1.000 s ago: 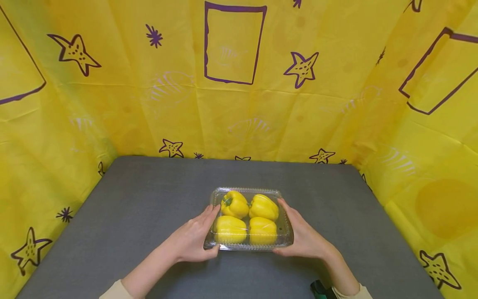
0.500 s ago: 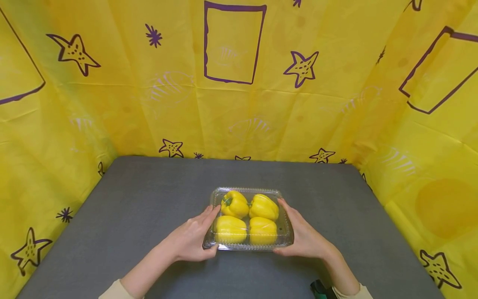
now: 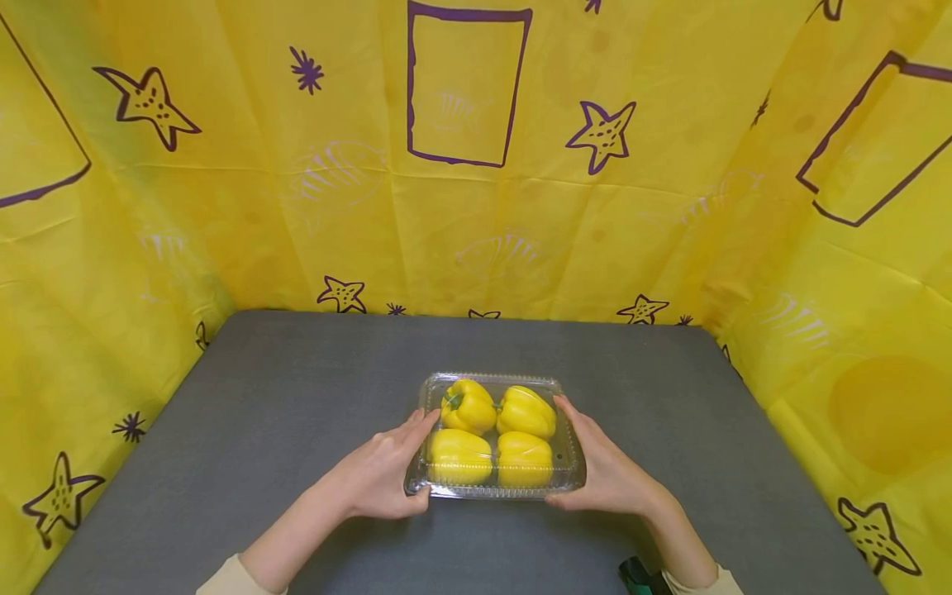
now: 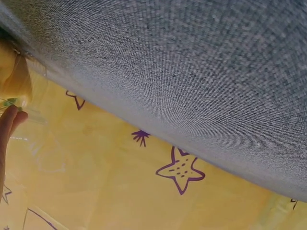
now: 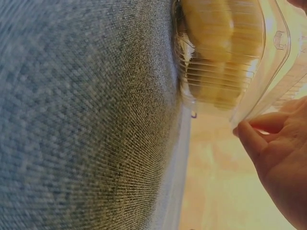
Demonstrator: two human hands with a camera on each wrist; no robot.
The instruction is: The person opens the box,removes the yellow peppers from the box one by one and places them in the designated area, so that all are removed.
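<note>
Squarely at the container's left end, the left hand [image 3: 387,473] grips it, thumb at the near corner and fingers set farther up the side. Opposite, the right hand [image 3: 608,471] holds the other end in much the same way; from the right wrist, thumb and finger show pinching the rim at a corner. Each hand is only as wide apart as the edge it holds.

Between them lies the clear container [image 3: 494,493], to the right of the left hand and to the left of the right one. Seen from the head, its longer axis runs crosswise, from hand to hand, so neither is nearer. Whether its base bears on the grey counter [image 3: 312,364] or stands just off it, I cannot tell.

Inside, four yellow peppers [image 3: 468,406] sit two by two, the far left one showing a green stem [image 3: 454,400].

Farther out, a dark green object [image 3: 635,574] is partly in sight beside the right sleeve [image 3: 702,583], and patterned yellow cloth [image 3: 335,223] stands behind the counter and along both sides.
</note>
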